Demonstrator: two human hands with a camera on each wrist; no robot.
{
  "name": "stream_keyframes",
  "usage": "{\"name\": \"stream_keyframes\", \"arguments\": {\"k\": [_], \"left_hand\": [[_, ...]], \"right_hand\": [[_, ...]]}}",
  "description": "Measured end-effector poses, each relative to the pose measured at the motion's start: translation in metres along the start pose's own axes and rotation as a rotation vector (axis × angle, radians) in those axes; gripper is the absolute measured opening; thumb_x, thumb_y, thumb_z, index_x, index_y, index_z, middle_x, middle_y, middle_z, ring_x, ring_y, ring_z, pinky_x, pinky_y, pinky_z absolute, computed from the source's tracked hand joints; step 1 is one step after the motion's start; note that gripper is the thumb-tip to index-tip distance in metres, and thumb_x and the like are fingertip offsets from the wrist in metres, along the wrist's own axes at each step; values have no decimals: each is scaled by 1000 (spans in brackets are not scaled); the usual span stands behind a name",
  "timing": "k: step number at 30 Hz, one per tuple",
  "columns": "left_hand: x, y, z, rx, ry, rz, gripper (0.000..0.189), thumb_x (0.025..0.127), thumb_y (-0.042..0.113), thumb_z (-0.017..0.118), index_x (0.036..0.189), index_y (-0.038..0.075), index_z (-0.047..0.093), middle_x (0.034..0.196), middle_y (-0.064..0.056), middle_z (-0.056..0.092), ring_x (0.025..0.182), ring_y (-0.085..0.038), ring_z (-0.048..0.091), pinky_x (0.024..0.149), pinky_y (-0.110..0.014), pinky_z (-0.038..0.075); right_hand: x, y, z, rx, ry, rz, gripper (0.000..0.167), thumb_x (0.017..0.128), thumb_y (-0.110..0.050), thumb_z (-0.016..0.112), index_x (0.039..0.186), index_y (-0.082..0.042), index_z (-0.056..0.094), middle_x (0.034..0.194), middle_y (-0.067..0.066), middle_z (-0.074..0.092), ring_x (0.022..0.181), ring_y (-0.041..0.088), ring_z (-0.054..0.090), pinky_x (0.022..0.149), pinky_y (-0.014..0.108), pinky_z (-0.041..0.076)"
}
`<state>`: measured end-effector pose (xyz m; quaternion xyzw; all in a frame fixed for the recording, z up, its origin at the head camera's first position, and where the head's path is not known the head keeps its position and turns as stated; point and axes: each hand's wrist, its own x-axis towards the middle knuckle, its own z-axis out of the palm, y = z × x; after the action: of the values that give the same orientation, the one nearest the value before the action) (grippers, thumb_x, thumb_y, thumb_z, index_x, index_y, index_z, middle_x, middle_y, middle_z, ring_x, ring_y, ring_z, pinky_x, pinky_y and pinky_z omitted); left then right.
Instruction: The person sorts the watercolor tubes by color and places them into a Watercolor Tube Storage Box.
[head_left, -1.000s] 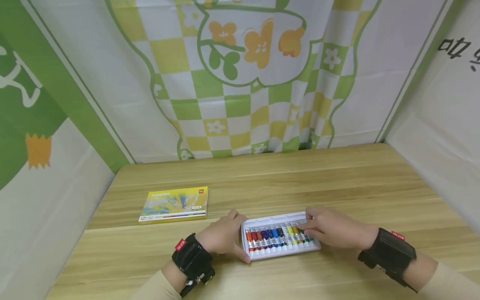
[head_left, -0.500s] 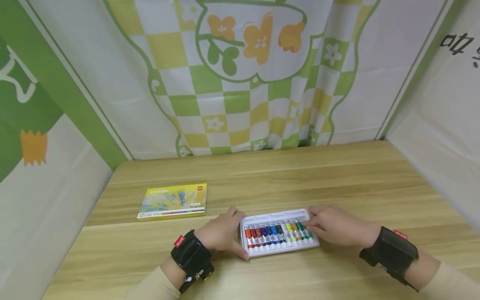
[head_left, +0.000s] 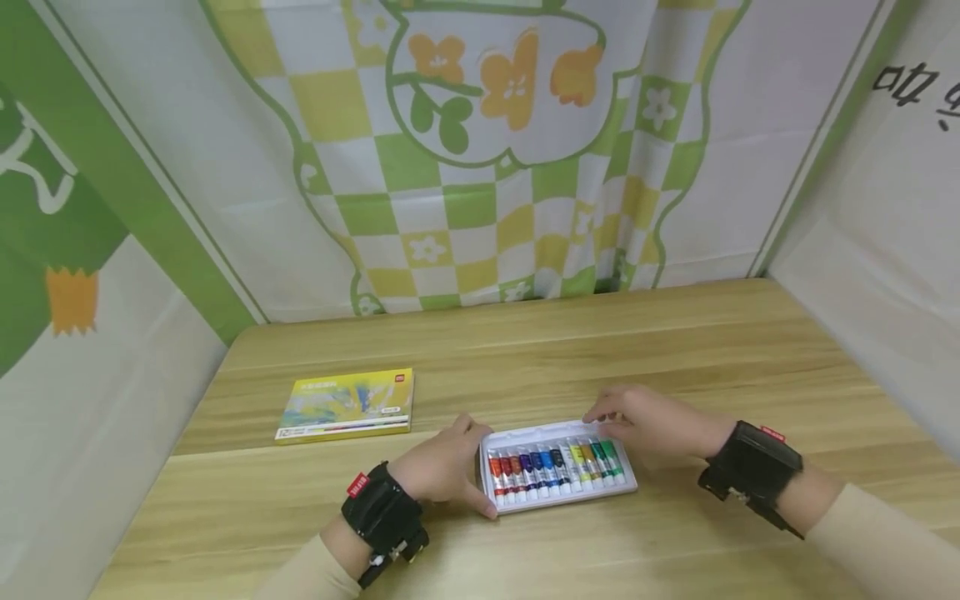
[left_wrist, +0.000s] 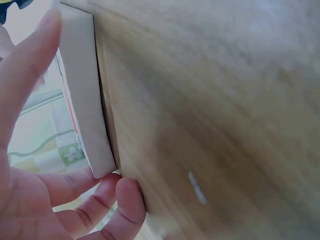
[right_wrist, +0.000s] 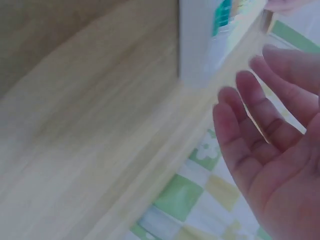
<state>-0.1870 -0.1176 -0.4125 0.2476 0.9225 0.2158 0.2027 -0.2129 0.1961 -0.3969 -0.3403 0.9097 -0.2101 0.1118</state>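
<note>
A shallow white tray [head_left: 528, 437] lies on the table with a row of several paint tubes [head_left: 549, 472], running from orange and red through blue to yellow and green. My left hand [head_left: 438, 467] grips the tray's left end, thumb at the near corner and fingers at the far one. In the left wrist view those fingers bracket the white side wall [left_wrist: 84, 95]. At the tray's far right corner hovers my right hand [head_left: 660, 419]. Its fingers [right_wrist: 257, 100] are loosely bent with nothing between them, beside the tray's end [right_wrist: 194, 45] in the right wrist view.
A flat yellow paint box [head_left: 347, 407] lies at the left on the wooden table [head_left: 705, 342]. Beyond the far edge hangs a green and yellow checked curtain [head_left: 472, 217]. Pale fabric walls close off both sides.
My right hand has left the green tubes at the tray's right end and moved up to its far right corner. The left hand has kept its grip on the tray.
</note>
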Motion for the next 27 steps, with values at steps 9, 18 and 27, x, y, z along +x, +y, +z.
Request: {"name": "stream_keyframes", "arguments": {"k": [9,18,27], "left_hand": [[1,2,3,-107,52,-31,101,63,23,93,146,-1,42,133,-18,48,113,-29,56,101,-48,51],[22,-5,-4,-274,182,-22,69,66,-14,74,132,-9,56,116,-23,67,96,-27,64,80,-34,56],[51,-19,-13,-455,144,-66,59,67,-19,70,123,-2,66,116,-20,70,93,-23,69,73,-26,57]], "right_hand": [[21,16,10,27,-27,32,21,93,-7,66,109,-16,76,103,-2,70,95,10,64,82,27,56],[13,15,10,71,-16,108,22,92,-9,66,111,-16,75,107,0,73,97,13,65,81,27,56],[2,6,21,185,-45,181,33,89,-8,67,123,-7,69,106,3,70,84,8,57,72,23,52]]}}
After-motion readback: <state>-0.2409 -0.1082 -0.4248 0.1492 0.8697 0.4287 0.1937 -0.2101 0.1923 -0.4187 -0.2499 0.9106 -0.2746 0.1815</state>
